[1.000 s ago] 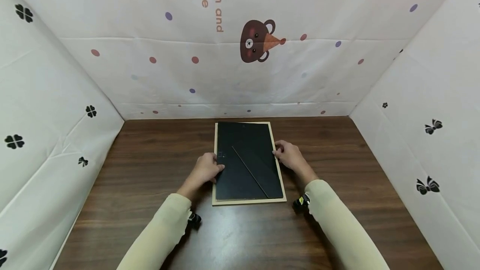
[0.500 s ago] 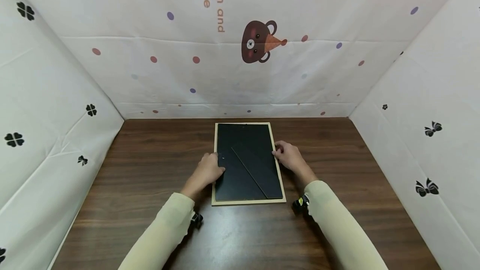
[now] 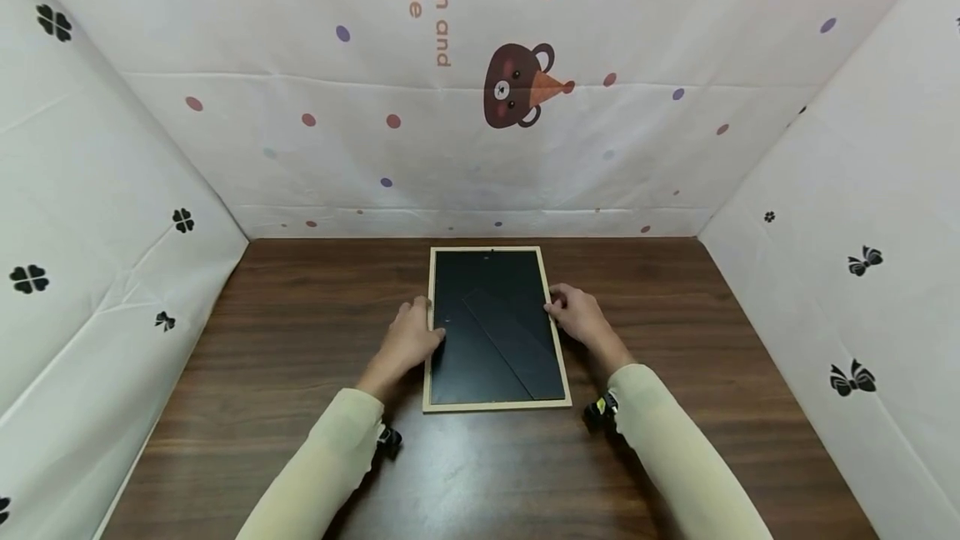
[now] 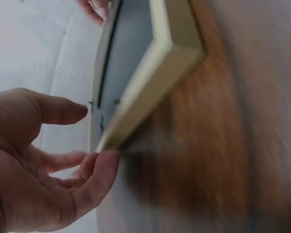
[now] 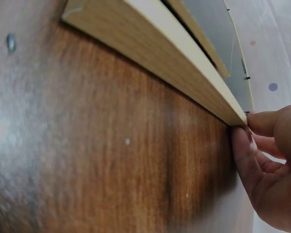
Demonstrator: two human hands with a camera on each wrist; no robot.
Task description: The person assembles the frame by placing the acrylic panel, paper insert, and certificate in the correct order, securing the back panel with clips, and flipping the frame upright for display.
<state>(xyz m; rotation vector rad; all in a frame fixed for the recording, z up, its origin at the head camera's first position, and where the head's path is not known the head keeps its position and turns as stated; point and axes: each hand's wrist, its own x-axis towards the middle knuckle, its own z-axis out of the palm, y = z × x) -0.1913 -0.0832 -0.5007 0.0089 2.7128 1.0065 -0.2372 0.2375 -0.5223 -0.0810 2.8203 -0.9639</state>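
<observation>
A light wooden picture frame (image 3: 498, 407) lies face down on the table, its black backing board (image 3: 461, 369) inside the rim. A black easel leg (image 3: 521, 340) slants across the board, its brown edge (image 5: 203, 43) standing slightly proud in the right wrist view. At the frame's left side is my left hand (image 3: 407, 338), fingertips (image 4: 106, 160) touching the outer edge and thumb held apart from the fingers above the rim. My right hand (image 3: 581, 315) pinches the right side of the frame between thumb and fingers.
Dark wood-grain table (image 3: 300, 357) surrounds the frame. A printed white cloth (image 3: 450, 157) rises behind the table's back edge, close to the frame's far end. More white cloth (image 3: 810, 215) stands along both sides.
The backing board has settled down within the rim, and the rim now shows all along its far end. My left hand has drawn slightly left off the board. My right hand stays in place.
</observation>
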